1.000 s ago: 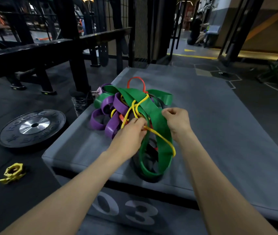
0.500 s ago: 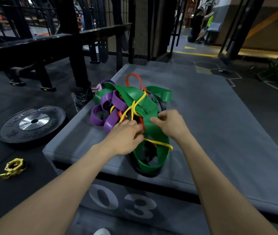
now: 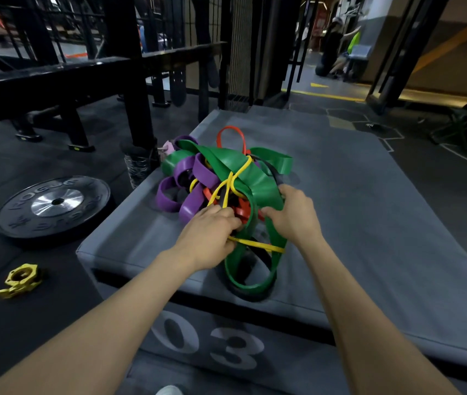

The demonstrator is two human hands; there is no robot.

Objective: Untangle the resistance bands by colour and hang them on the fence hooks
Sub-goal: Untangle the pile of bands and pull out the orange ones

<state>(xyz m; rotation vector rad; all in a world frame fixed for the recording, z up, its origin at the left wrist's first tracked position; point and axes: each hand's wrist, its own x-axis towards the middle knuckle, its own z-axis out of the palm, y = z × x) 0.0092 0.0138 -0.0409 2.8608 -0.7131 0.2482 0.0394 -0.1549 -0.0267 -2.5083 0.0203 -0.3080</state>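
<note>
Item: tangle of resistance bands [image 3: 226, 195], lying on the grey padded box [image 3: 369, 223] in front of you, on its left half. The heap's long axis runs from the far left toward you, ending in a loop near the box's front edge. Contents: a wide green band [image 3: 255, 178] draped over the top, its near loop [image 3: 251, 277] lying open toward you; purple bands [image 3: 192, 201] coiled on the left side; a thin red band [image 3: 231, 135] with one loop standing up at the far end and more red showing in the middle; a thin yellow band [image 3: 231, 183] knotted across the green and running out as a taut strand toward the near loop; a black band [image 3: 272, 172] mostly buried under the rest. Your left hand [image 3: 209, 238] is curled into the middle of the heap, gripping the yellow band where the strand leaves it. Your right hand [image 3: 292, 215] is curled round the edge of the green band, just beside the left, knuckles up. Surroundings: the box front bears the number 03 [image 3: 206, 343]; a black weight plate [image 3: 53, 206] lies flat on the floor to the left; a yellow barbell collar [image 3: 20, 280] lies nearer you on the floor; a dark metal rack [image 3: 129, 89] stands behind the plate.
</note>
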